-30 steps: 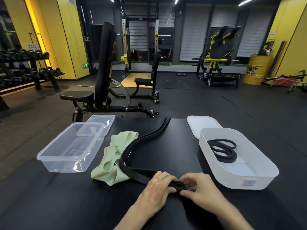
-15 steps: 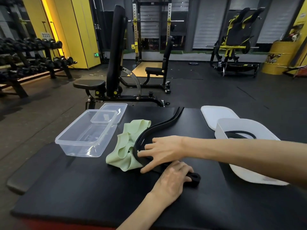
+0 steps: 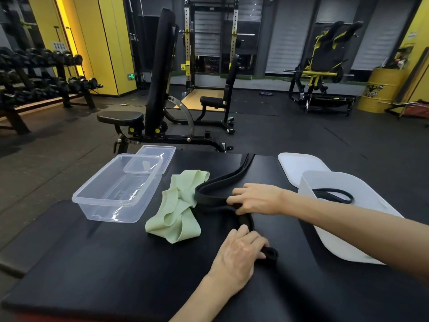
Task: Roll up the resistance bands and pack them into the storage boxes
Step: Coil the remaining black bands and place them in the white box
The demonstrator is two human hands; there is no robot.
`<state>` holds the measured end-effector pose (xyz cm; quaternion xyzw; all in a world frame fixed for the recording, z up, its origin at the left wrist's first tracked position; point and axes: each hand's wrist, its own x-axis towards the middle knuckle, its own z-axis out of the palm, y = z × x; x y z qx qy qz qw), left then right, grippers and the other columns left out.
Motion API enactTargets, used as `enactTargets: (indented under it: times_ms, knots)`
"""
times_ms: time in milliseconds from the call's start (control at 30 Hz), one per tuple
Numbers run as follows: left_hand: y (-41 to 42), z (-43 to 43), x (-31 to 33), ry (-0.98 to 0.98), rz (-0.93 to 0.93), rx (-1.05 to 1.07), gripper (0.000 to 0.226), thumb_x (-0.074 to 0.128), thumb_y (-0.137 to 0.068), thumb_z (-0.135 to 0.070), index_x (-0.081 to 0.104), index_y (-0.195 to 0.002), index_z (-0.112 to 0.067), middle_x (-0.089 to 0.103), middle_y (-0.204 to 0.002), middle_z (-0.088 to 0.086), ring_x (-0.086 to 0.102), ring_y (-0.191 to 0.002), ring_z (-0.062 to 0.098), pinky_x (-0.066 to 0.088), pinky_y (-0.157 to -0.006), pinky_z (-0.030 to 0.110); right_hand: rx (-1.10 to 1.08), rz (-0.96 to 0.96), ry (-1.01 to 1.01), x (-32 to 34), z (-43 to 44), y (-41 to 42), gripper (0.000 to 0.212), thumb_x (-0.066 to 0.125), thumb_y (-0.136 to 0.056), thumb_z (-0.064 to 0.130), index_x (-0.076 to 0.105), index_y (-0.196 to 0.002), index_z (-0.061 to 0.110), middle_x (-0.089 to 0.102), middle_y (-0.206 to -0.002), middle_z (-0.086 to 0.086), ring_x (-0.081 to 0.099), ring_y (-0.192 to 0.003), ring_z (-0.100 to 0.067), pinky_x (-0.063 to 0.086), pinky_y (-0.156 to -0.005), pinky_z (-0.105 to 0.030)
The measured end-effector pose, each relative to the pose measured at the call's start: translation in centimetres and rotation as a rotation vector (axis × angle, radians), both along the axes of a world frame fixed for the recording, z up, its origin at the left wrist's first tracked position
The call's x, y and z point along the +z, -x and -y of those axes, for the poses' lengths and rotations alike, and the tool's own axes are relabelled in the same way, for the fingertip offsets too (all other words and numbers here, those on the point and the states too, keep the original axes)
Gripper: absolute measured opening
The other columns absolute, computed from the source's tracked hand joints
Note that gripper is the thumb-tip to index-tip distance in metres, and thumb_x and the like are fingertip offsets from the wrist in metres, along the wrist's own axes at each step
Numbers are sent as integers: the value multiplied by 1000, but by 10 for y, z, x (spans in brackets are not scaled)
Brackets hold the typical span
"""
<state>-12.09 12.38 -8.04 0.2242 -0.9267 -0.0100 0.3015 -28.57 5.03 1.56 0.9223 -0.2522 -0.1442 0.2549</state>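
Observation:
A long black resistance band (image 3: 216, 185) lies across the black table (image 3: 120, 270), its far end hanging over the back edge. My left hand (image 3: 239, 254) holds down the band's near end, where a small rolled loop shows by the fingertips. My right hand (image 3: 255, 199) reaches across and grips the band farther along. A crumpled pale green band (image 3: 178, 212) lies to the left of the black one. A white storage box (image 3: 343, 242) at the right holds a coiled black band (image 3: 334, 197). A clear plastic box (image 3: 116, 189) stands at the left.
The clear lid (image 3: 154, 160) rests behind the clear box, and a white lid (image 3: 301, 166) lies behind the white box. Beyond the table stand a weight bench (image 3: 148, 112), a dumbbell rack (image 3: 39, 82) at the left and a yellow drum (image 3: 380, 89) at the far right.
My right hand left the rolled end, reached forward along the black band and now grips it nearer the middle. My left hand stayed on the rolled end. The camera tilted up and moved closer.

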Motion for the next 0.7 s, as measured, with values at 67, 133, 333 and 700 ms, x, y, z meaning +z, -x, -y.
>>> enactTargets:
  times_ms: [67, 133, 333, 700]
  knots:
    - [-3, 3, 0, -20, -18, -13, 21, 71, -80, -27, 58, -95, -32, 61, -88, -19, 44, -75, 3, 32, -69, 18, -197, 2, -22, 3, -5, 15, 19, 66, -82, 19, 70, -99, 28, 53, -113, 1, 49, -100, -22, 46, -67, -35]
    - [-6, 7, 1, -76, 12, -44, 11, 53, -88, -31, 55, -98, -32, 60, -90, -18, 43, -75, 2, 36, -69, 17, -353, 59, -71, 5, -12, 18, 22, 67, -84, 25, 68, -106, 28, 52, -115, 1, 47, -103, -21, 44, -70, -34]
    - [-6, 3, 6, -284, -70, -166, 17, 51, -93, -14, 59, -108, -19, 61, -105, -6, 53, -93, 7, 39, -86, 16, -617, 461, -179, 2, -12, 24, 40, 57, -86, 3, 61, -122, 21, 48, -121, -3, 48, -101, -19, 47, -80, -34]
    - [-5, -3, 5, -370, -105, -120, 23, 53, -94, -10, 58, -114, -18, 58, -111, -5, 56, -104, 10, 44, -90, 21, -1299, 830, -334, 1, -17, -16, 51, 71, -79, 41, 43, -105, 8, 54, -103, -11, 60, -85, -26, 44, -65, -28]
